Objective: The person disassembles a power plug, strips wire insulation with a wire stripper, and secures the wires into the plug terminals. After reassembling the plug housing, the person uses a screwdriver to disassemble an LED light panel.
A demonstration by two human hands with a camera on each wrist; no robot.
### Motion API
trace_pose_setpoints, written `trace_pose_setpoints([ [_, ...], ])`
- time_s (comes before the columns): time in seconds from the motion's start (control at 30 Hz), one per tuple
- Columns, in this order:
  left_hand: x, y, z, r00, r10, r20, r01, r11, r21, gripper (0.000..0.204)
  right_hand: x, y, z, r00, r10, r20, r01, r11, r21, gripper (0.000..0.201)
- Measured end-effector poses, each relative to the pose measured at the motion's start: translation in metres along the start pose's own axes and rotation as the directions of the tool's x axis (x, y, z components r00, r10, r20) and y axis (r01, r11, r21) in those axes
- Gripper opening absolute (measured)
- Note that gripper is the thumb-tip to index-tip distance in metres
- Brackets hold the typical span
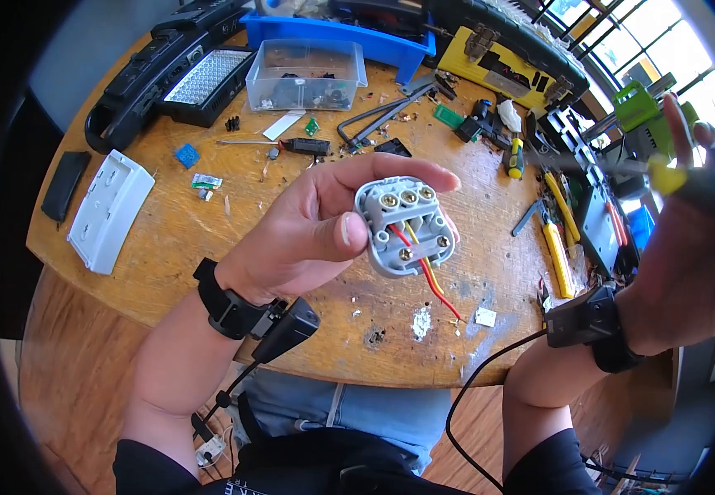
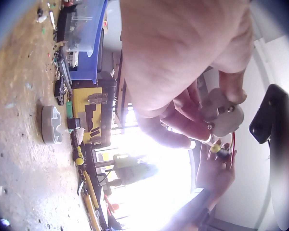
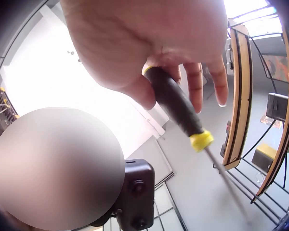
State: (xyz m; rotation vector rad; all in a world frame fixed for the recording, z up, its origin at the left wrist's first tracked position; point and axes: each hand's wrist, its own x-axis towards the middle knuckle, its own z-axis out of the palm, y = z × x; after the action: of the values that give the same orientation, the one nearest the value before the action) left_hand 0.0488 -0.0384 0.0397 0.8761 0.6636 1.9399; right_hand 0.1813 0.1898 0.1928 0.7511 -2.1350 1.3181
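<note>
My left hand (image 1: 291,227) grips a grey plastic socket body (image 1: 408,221) between thumb and fingers, above the workbench. Brass screw terminals show on its upward face. Red and yellow wires (image 1: 433,279) run through its middle and hang down toward me, their ends free. Raised at the far right, my right hand (image 1: 683,256) holds a screwdriver (image 3: 176,102) with a black and yellow handle, its blade blurred. In the right wrist view the thumb presses the handle while several other fingers stretch out loosely. The blade is apart from the socket body.
A white plastic housing (image 1: 111,212) lies on the left of the wooden bench (image 1: 192,272). Behind stand a clear bin (image 1: 306,76), a blue tray (image 1: 341,40) and a yellow-black toolbox (image 1: 497,70). Yellow-handled pliers (image 1: 557,260) and other tools crowd the right side. A cable (image 1: 456,404) trails from the right wrist.
</note>
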Motion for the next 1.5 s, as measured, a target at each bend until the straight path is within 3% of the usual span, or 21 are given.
trace_pose_setpoints([
  [0.1, 0.000, 0.001, -0.001, 1.000, 0.021, -0.003, -0.021, 1.000, 0.001, 0.085, 0.000, -0.003, -0.016, 0.998, -0.019, 0.060, 0.017, 0.999, 0.039, 0.053],
  [0.13, 0.000, 0.002, -0.001, 1.000, 0.008, 0.004, -0.008, 1.000, -0.003, 0.086, 0.010, 0.001, 0.016, 0.997, -0.027, 0.078, 0.023, 0.998, 0.052, 0.053],
  [0.3, -0.003, 0.005, 0.001, 0.999, -0.048, 0.013, 0.048, 0.999, -0.009, 0.087, 0.011, -0.003, 0.012, 0.985, -0.046, 0.166, 0.027, 0.993, 0.115, 0.055],
  [0.33, -0.003, 0.004, 0.001, 0.998, -0.054, 0.029, 0.054, 0.999, -0.003, 0.086, 0.018, 0.000, 0.037, 0.982, -0.048, 0.183, 0.025, 0.992, 0.127, 0.055],
  [0.47, -0.003, 0.005, 0.001, 0.992, -0.100, 0.081, 0.101, 0.995, -0.011, 0.086, 0.006, -0.006, 0.010, 0.971, -0.056, 0.234, 0.017, 0.986, 0.163, 0.056],
  [0.5, -0.003, 0.005, 0.001, 0.992, -0.099, 0.080, 0.100, 0.995, -0.012, 0.086, 0.002, -0.007, 0.020, 0.985, -0.161, -0.062, 0.167, 0.980, 0.109, 0.056],
  [0.53, -0.003, 0.005, 0.001, 0.990, -0.106, 0.092, 0.107, 0.994, -0.009, 0.086, 0.001, -0.007, 0.027, 0.899, -0.270, -0.344, 0.293, 0.956, 0.014, 0.056],
  [0.63, -0.004, 0.002, 0.000, 0.987, -0.124, 0.104, 0.125, 0.992, -0.009, 0.085, 0.007, -0.002, 0.038, 0.899, -0.303, -0.316, 0.329, 0.944, 0.030, 0.054],
  [0.87, -0.005, 0.003, -0.003, 0.971, -0.190, 0.147, 0.191, 0.982, 0.010, 0.085, 0.004, -0.002, 0.033, 0.926, -0.244, -0.286, 0.248, 0.968, -0.024, 0.051],
  [1.2, -0.005, 0.002, -0.002, 0.971, -0.177, 0.159, 0.176, 0.984, 0.022, 0.086, 0.005, -0.001, 0.053, 0.964, -0.134, -0.231, 0.110, 0.987, -0.113, 0.047],
  [1.5, -0.005, 0.003, -0.004, 0.951, -0.208, 0.230, 0.210, 0.978, 0.018, 0.071, -0.002, -0.002, 0.047, 0.979, -0.028, -0.202, -0.014, 0.979, -0.202, 0.043],
])
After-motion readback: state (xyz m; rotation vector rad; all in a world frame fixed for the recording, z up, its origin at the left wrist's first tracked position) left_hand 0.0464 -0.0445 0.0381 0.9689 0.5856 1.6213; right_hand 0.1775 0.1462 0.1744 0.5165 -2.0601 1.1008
